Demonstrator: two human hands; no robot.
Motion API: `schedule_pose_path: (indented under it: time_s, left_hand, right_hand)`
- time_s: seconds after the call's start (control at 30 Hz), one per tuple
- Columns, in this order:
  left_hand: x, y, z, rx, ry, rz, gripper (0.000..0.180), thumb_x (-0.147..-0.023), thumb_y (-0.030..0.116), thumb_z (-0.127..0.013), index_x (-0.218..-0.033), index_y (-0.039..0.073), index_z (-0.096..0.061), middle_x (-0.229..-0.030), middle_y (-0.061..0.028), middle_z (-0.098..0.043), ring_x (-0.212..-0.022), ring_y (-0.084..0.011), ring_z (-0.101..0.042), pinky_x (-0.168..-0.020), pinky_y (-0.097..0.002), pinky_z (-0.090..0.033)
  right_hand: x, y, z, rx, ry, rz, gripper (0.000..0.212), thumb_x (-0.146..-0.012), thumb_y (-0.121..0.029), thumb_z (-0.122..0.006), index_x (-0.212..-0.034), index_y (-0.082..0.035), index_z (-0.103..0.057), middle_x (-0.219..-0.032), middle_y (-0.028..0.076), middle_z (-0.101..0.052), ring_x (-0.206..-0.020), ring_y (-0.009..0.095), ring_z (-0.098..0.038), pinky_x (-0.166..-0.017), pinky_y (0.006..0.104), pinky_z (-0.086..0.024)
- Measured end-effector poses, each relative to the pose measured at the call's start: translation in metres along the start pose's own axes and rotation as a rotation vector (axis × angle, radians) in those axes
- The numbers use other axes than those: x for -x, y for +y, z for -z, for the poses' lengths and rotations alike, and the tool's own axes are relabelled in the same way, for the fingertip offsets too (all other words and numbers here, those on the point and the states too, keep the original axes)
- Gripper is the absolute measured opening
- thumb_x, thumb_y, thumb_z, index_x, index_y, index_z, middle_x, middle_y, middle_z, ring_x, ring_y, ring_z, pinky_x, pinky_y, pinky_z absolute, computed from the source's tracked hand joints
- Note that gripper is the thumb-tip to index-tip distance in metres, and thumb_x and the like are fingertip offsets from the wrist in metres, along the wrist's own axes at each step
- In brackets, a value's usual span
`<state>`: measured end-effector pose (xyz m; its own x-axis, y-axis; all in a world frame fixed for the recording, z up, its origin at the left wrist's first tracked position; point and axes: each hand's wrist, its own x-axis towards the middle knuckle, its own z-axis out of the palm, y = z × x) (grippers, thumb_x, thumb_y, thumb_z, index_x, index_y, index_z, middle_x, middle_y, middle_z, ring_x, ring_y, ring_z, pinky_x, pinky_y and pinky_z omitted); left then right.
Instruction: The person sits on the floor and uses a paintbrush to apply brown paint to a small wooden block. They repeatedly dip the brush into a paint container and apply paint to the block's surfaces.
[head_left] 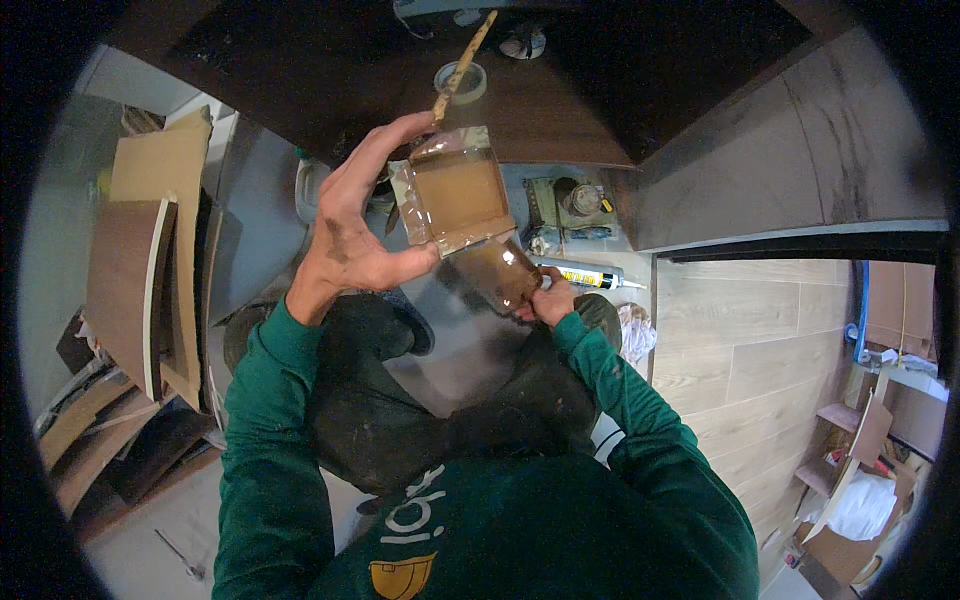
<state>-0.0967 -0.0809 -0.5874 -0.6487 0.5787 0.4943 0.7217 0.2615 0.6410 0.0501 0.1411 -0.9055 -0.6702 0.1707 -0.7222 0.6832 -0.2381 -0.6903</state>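
Note:
My left hand [350,225] grips a small, shallow square cardboard box [460,192], fingers at its far edge and thumb at the near edge. Shiny clear film or tape covers the box's rims. From its near right corner a brown, glossy translucent piece [498,272], which looks like packing tape, runs down to my right hand [550,298]. My right fingers are closed on that piece's lower end. A thin yellowish stick [465,65] with dark marks reaches to my left fingertips; I cannot tell whether they touch it.
A whitish ring-shaped roll [461,88] is on the dark cabinet surface [560,120] ahead. A sealant tube [590,274] lies beside my right hand, with a round container [582,200] beyond it. Brown boards [125,290] lean at the left. Pale plank flooring [740,360] stretches right.

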Motion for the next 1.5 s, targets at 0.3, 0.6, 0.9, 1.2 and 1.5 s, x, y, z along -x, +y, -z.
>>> schedule_pose_path:
  time_s: [0.3,0.6,0.9,1.2,1.5]
  left_hand:
    - [0.006,0.01,0.012,0.022,0.087,-0.023,0.087,-0.049,0.018,-0.074,-0.131,-0.004,-0.05,-0.123,-0.019,-0.059,-0.115,-0.0311,-0.059,-0.099,-0.0364,-0.045]
    - [0.024,0.013,0.006,-0.005,0.02,0.077,0.087,-0.049,0.016,-0.074,-0.13,-0.004,-0.05,-0.121,-0.0198,-0.059,-0.112,-0.0319,-0.06,-0.098,-0.0358,-0.045]
    - [0.031,0.012,-0.005,0.114,-0.091,0.08,0.092,-0.048,0.021,-0.076,-0.132,-0.006,-0.048,-0.128,-0.0202,-0.057,-0.119,-0.0301,-0.056,-0.103,-0.0376,-0.041]
    - [0.025,0.019,-0.013,0.238,-0.097,-0.023,0.088,-0.052,0.016,-0.077,-0.132,-0.004,-0.048,-0.127,-0.0186,-0.058,-0.117,-0.0305,-0.058,-0.101,-0.0375,-0.044]
    - [0.034,0.015,-0.011,0.143,-0.096,0.008,0.089,-0.05,0.018,-0.078,-0.131,-0.004,-0.049,-0.124,-0.019,-0.059,-0.116,-0.0323,-0.058,-0.101,-0.0387,-0.044]
  right_hand:
    - [-0.044,0.037,-0.036,0.468,-0.293,0.0,0.05,-0.086,-0.003,-0.061,-0.131,-0.002,-0.041,-0.074,0.02,-0.067,-0.054,0.026,-0.068,-0.041,0.0349,-0.055]
    - [-0.064,0.043,-0.031,0.863,-0.299,0.341,0.049,-0.085,-0.029,-0.067,-0.124,-0.004,-0.054,-0.078,0.023,-0.068,-0.064,0.035,-0.068,-0.059,0.0445,-0.056]
    - [0.051,-0.165,-0.01,0.032,-0.353,0.431,0.037,-0.094,-0.033,-0.061,-0.118,-0.005,-0.065,-0.098,0.006,-0.069,-0.071,0.012,-0.064,-0.058,0.0274,-0.05]
    - [0.131,-0.258,-0.056,-0.207,-0.604,0.588,0.038,-0.097,-0.029,-0.056,-0.119,0.001,-0.063,-0.099,0.006,-0.068,-0.091,0.014,-0.064,-0.082,0.0262,-0.05]
    - [0.119,-0.249,-0.034,-0.109,-0.192,0.67,0.019,-0.093,-0.021,-0.063,-0.097,-0.003,-0.068,-0.07,-0.002,-0.058,-0.05,0.006,-0.049,-0.041,0.0213,-0.033]
